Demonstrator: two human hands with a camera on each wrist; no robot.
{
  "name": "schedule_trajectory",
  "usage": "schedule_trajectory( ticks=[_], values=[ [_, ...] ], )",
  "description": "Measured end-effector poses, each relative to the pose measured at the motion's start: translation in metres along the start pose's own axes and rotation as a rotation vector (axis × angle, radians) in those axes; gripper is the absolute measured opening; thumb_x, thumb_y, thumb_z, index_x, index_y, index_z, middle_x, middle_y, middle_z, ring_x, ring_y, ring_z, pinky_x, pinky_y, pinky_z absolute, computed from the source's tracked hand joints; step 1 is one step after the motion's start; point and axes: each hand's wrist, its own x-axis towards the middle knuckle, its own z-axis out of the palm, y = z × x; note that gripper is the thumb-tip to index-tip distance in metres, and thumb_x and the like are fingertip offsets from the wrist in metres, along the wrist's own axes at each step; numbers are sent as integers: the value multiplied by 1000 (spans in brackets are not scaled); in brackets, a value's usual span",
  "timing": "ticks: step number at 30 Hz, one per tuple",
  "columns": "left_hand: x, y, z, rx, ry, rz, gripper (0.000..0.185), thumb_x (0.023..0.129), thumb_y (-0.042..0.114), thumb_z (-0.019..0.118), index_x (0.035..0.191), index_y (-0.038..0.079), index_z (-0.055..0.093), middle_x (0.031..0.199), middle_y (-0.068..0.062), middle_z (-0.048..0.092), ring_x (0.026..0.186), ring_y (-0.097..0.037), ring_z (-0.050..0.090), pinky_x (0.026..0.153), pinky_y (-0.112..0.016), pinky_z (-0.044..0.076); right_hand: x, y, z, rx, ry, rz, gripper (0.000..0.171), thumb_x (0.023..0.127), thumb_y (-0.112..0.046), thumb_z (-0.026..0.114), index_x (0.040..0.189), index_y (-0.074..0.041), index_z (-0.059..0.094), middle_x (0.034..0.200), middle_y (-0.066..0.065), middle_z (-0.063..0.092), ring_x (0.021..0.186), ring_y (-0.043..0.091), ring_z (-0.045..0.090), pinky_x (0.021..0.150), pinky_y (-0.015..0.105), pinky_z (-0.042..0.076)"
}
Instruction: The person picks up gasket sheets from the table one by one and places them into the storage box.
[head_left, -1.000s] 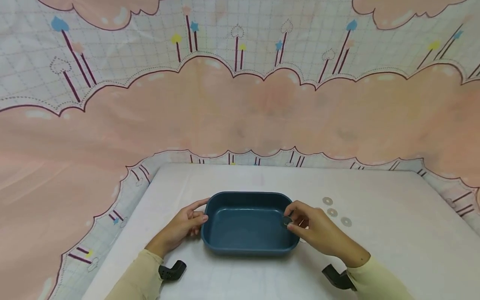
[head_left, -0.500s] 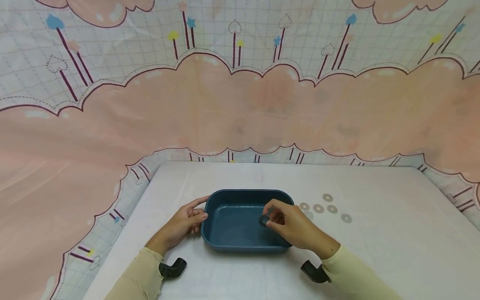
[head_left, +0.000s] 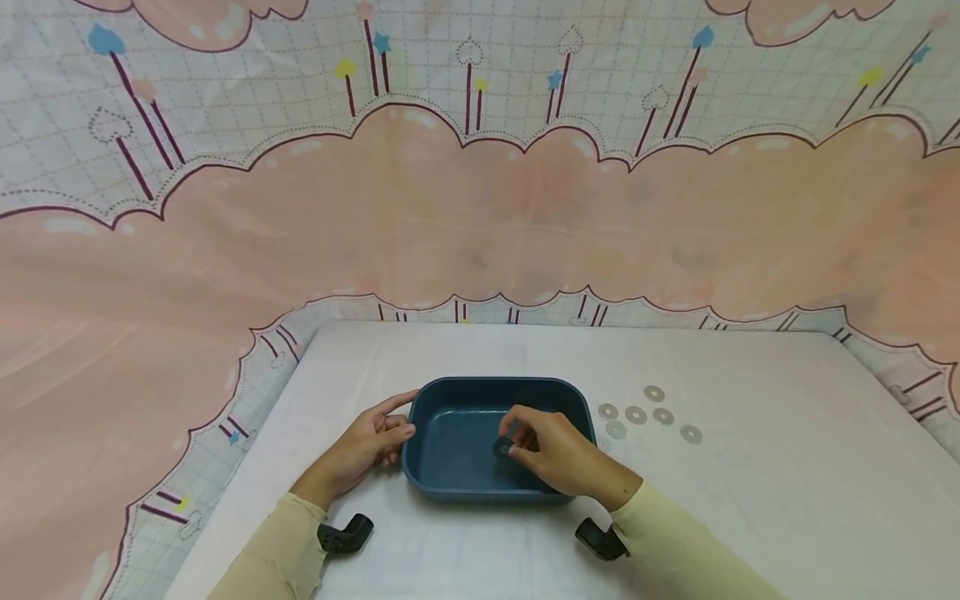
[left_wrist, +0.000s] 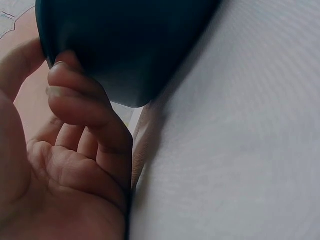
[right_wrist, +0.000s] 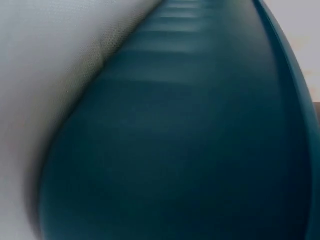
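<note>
A dark blue rectangular tray point(head_left: 457, 392) sits on the white table point(head_left: 750, 500). My right hand point(head_left: 551, 454) reaches over the tray's inside and pinches a round metal washer point(head_left: 503, 447) between thumb and fingers, low above the tray floor. My left hand point(head_left: 367, 442) holds the tray's left end, thumb along the rim and fingers curled against the outer wall point(left_wrist: 125, 60). In the right wrist view only the tray's blue wall point(right_wrist: 190, 150) fills the picture, blurred.
Several loose washers point(head_left: 636, 414) lie on the table just right of the tray. Black wrist-camera mounts point(head_left: 345, 533) show near the table's front edge. A pink and white patterned cloth point(head_left: 480, 208) hangs behind and drapes around the table.
My right hand has carried the washer leftward from the tray's right rim to over the middle of the tray and lower. The left hand has stayed on the tray's left end.
</note>
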Motion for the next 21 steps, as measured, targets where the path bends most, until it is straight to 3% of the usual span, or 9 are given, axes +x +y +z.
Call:
schedule_trajectory(
  ticks=[21],
  values=[
    [1, -2, -3, -22, -19, 19, 66, 99, 16, 62, 156, 8, 29, 79, 8, 56, 62, -7, 51, 56, -21, 42, 27, -16, 29, 17, -77, 38, 19, 93, -5, 67, 107, -17, 61, 84, -7, 62, 73, 4, 56, 67, 22, 48]
  ],
)
